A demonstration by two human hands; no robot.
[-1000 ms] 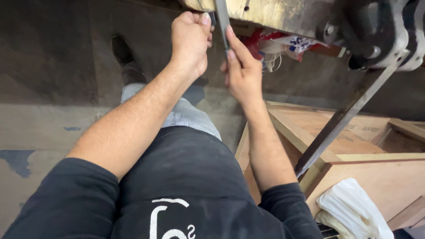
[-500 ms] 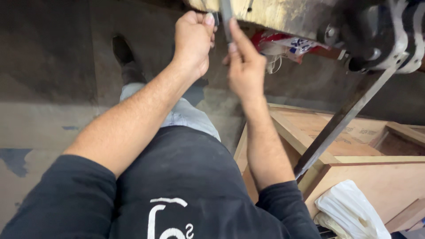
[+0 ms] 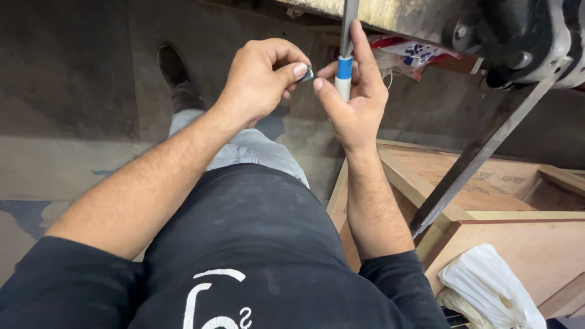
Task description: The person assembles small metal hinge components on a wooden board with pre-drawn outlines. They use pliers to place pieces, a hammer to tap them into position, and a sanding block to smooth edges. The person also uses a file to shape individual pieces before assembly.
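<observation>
Blue-banded tool (image 3: 344, 70) looks stiff, light and slim; your right hand (image 3: 356, 103) is clenched round its white handle, the best hold. Your left hand (image 3: 259, 79) pinches a small metal piece (image 3: 308, 74) in its fingers, just beside it.

both forearms raised, left hand (image 3: 259, 79) pinching (fingertips together), right hand (image 3: 353, 100) half-curled.

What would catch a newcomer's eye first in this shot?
Two bare hands meet at top centre: the right hand holds an upright white stick with a blue band, and the left hand pinches a small dark piece beside it. A wooden crate sits at lower right, with a white plastic bag in front of it.
</observation>
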